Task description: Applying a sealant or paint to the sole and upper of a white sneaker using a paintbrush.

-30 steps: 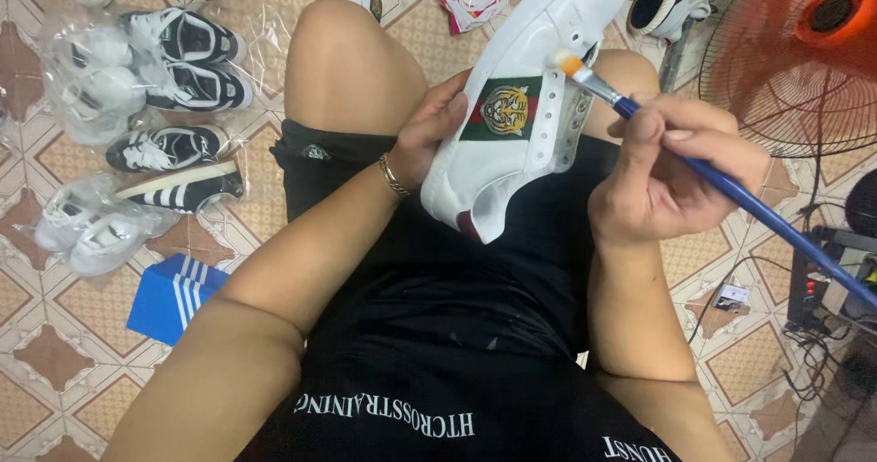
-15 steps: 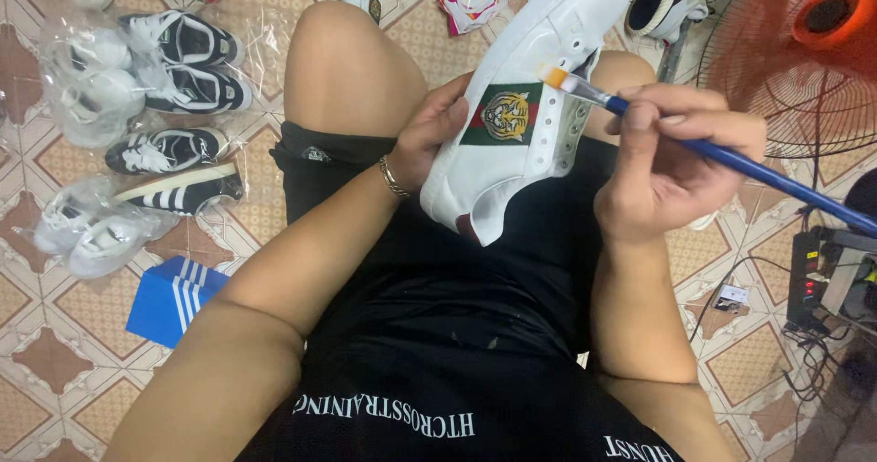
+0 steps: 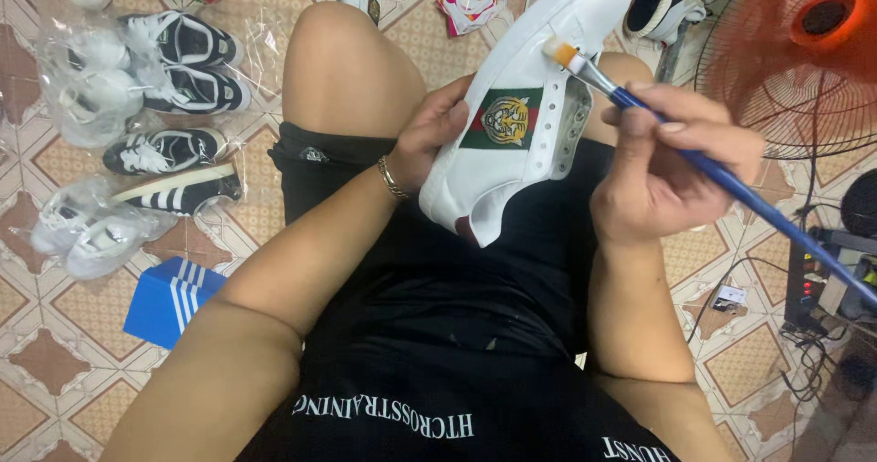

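Note:
My left hand (image 3: 434, 138) grips a white sneaker (image 3: 539, 69) from its left side, holding it tilted over my lap. The shoe's side carries a green and red stripe with a tiger-head patch (image 3: 505, 120). My right hand (image 3: 662, 165) holds a long blue-handled flat paintbrush (image 3: 731, 183). Its pale bristle tip (image 3: 555, 51) touches the shoe's upper, near the row of lace eyelets. A thin bracelet circles my left wrist. I sit on the floor in black shorts, with my left knee raised.
Several black-and-white sneakers in clear plastic (image 3: 174, 87) lie on the patterned tile floor at the left. A blue shoebox (image 3: 169, 299) sits near my left thigh. An orange standing fan (image 3: 804, 51) is at the upper right. A power strip with cables (image 3: 813, 288) lies at the right.
The brush tip has slid up and left along the shoe's upper, from beside the patch toward the laces. My left hand keeps the shoe steady.

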